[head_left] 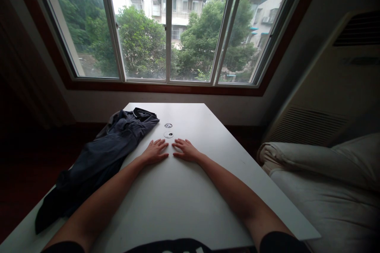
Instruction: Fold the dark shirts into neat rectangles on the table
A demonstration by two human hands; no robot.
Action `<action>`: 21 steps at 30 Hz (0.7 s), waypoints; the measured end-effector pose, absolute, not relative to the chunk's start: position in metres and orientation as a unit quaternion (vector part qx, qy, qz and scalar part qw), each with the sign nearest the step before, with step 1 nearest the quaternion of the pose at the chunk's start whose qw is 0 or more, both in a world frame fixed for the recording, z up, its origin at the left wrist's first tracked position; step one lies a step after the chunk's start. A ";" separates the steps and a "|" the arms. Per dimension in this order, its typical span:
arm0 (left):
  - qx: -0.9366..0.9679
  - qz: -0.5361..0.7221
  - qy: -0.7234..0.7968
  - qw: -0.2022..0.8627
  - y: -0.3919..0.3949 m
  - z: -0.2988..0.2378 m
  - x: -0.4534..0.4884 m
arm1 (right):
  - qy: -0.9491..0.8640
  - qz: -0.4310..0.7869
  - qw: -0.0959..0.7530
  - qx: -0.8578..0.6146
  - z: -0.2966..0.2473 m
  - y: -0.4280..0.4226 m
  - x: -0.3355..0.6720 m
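Both my hands lie flat on the white table [184,197], palms down, with a small gap between their fingertips. My left hand [154,151] is open with its fingers spread and holds nothing. Mirroring it, my right hand [186,150] is also open and holds nothing. Just beyond the fingertips lie two small round flat pieces with black-and-white marks, the nearer disc [168,135] and the farther disc [168,125]. To the left of my left hand a dark collared shirt [103,154] lies loosely along the table's left edge, partly hanging over it.
A beige sofa [326,189] stands close along the table's right side. Behind it is a tall air conditioner [314,122]. Past the far table edge, a wall holds a wide sliding window [168,27] with trees and a building outside. A curtain [26,67] hangs at the left.
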State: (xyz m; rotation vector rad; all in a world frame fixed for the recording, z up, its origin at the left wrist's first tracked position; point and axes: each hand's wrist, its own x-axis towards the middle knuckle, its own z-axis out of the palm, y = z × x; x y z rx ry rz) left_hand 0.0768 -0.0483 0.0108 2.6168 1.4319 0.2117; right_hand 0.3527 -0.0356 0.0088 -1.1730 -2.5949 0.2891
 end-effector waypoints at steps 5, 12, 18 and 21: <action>0.874 0.070 0.476 0.072 -0.047 0.009 0.076 | -0.897 0.104 0.136 -0.407 0.010 -0.036 0.353; 0.873 0.069 0.477 0.074 -0.047 0.010 0.077 | -0.896 0.108 0.132 -0.410 0.010 -0.036 0.353; 0.873 0.068 0.477 0.078 -0.048 0.012 0.077 | -0.897 0.107 0.135 -0.406 0.011 -0.036 0.353; 0.872 0.069 0.478 0.079 -0.049 0.013 0.077 | -0.896 0.108 0.138 -0.408 0.012 -0.038 0.352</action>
